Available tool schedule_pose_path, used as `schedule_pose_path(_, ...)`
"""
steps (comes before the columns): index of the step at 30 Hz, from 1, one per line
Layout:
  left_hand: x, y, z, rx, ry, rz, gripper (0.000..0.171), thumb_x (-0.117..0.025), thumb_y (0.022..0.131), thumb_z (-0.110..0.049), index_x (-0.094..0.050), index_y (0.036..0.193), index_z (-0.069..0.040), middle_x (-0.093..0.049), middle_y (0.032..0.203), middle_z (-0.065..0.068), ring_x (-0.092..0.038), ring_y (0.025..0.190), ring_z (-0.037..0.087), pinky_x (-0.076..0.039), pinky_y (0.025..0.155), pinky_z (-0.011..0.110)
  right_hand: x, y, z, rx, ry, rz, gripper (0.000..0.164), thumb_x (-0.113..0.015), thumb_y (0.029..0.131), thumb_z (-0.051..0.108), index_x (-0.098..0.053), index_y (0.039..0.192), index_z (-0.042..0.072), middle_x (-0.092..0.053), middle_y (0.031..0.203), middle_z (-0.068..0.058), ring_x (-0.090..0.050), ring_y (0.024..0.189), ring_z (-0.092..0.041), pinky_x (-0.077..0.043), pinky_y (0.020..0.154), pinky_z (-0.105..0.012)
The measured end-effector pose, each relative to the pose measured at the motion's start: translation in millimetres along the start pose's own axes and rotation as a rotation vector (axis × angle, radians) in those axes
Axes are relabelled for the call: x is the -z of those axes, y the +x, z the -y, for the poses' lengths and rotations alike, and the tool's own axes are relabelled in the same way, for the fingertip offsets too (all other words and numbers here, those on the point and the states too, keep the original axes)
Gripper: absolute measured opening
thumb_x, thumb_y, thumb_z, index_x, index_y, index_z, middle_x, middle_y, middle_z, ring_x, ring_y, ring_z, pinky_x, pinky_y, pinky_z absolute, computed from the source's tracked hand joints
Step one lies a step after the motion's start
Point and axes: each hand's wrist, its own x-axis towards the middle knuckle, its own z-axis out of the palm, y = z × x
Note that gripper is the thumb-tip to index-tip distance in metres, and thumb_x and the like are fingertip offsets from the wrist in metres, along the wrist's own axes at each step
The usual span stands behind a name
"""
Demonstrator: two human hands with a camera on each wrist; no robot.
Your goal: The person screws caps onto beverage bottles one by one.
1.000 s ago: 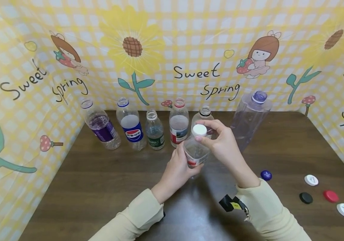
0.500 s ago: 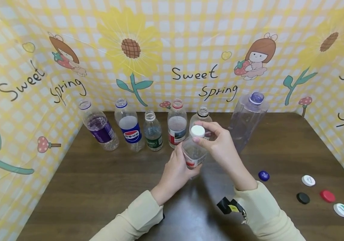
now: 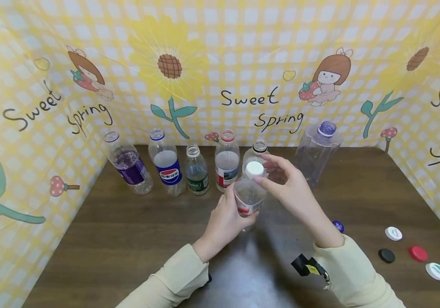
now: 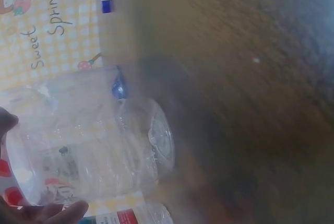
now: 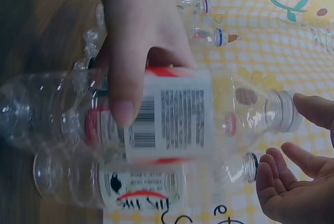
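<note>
A clear plastic bottle [image 3: 248, 193] with a white and red label is tilted above the table, the left hand [image 3: 224, 220] wrapped around its body. Its white cap [image 3: 254, 169] sits on the neck. Beside the cap is the right hand [image 3: 291, 190], thumb tip right at the cap's edge and the index finger spread off it. In the right wrist view the cap [image 5: 287, 111] shows between the thumb and the loosely bent fingers [image 5: 271, 174], which stand apart from it. The label's barcode [image 5: 142, 122] faces that camera, under the left thumb [image 5: 125, 98].
Uncapped bottles line the back: one with a purple label [image 3: 129, 169], a Pepsi bottle [image 3: 167, 171], a small green-labelled bottle [image 3: 197, 175], others, and a large purplish bottle [image 3: 316, 154]. Loose caps lie at right, among them a red cap [image 3: 418, 253] and a black cap [image 3: 387, 256].
The right hand has loosened its pinch on the white cap; its fingers have spread and shifted slightly right. The left hand and bottle stay nearly where they were.
</note>
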Motion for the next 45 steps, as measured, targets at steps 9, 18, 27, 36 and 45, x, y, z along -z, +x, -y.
schedule_pose_path(9, 8.8, -0.3, -0.5, 0.019, -0.043, 0.008, 0.086, -0.08, 0.076, -0.031, -0.028, 0.142, -0.01, -0.055, 0.127, 0.016, -0.061, 0.11, 0.031, -0.054, 0.09, 0.05, 19.9, -15.6, -19.0, 0.019, -0.108, -0.003, 0.044, -0.067, 0.089, 0.016, -0.054, 0.129, 0.004, -0.06, 0.118, -0.017, -0.058, 0.107, -0.028, -0.049, 0.09, -0.035)
schedule_pose_path(18, 51.4, -9.8, -2.1, 0.081, -0.05, -0.038, 0.087, -0.081, 0.074, -0.031, -0.03, 0.142, -0.01, -0.057, 0.129, 0.015, -0.061, 0.113, 0.03, -0.052, 0.093, 0.048, 45.5, -28.7, -60.0, -0.026, -0.243, 0.01, 0.027, -0.063, 0.092, 0.018, -0.065, 0.115, 0.003, -0.066, 0.108, -0.014, -0.055, 0.089, 0.003, -0.049, 0.078, -0.015)
schedule_pose_path(27, 108.3, -27.4, 14.2, 0.122, -0.043, -0.16, 0.082, -0.082, 0.073, -0.02, -0.033, 0.136, -0.003, -0.058, 0.127, 0.021, -0.06, 0.113, 0.035, -0.052, 0.092, 0.049, 72.3, -38.8, -110.6, -0.123, -0.336, -0.015, 0.036, -0.06, 0.092, 0.014, -0.056, 0.123, -0.005, -0.065, 0.109, -0.025, -0.054, 0.081, 0.012, -0.047, 0.07, -0.013)
schedule_pose_path(36, 160.1, -43.6, 45.5, 0.13, 0.035, -0.303, 0.074, -0.08, 0.077, -0.014, -0.035, 0.134, 0.001, -0.052, 0.121, 0.019, -0.06, 0.1, 0.03, -0.049, 0.074, 0.01, 91.9, -49.0, -146.5, -0.137, -0.485, 0.023, 0.04, -0.062, 0.082, -0.003, -0.058, 0.121, -0.005, -0.061, 0.112, -0.03, -0.06, 0.099, -0.044, -0.05, 0.079, -0.049)
schedule_pose_path(45, 195.7, -48.7, 85.3, 0.269, 0.055, -0.397, 0.075, -0.077, 0.08, -0.026, -0.034, 0.137, -0.001, -0.048, 0.129, 0.022, -0.052, 0.112, 0.033, -0.035, 0.068, -0.004, 102.4, -58.5, -172.8, -0.225, -0.516, 0.131, 0.048, -0.055, 0.071, -0.011, -0.057, 0.119, -0.009, -0.061, 0.113, -0.033, -0.058, 0.1, -0.048, -0.049, 0.07, -0.042)
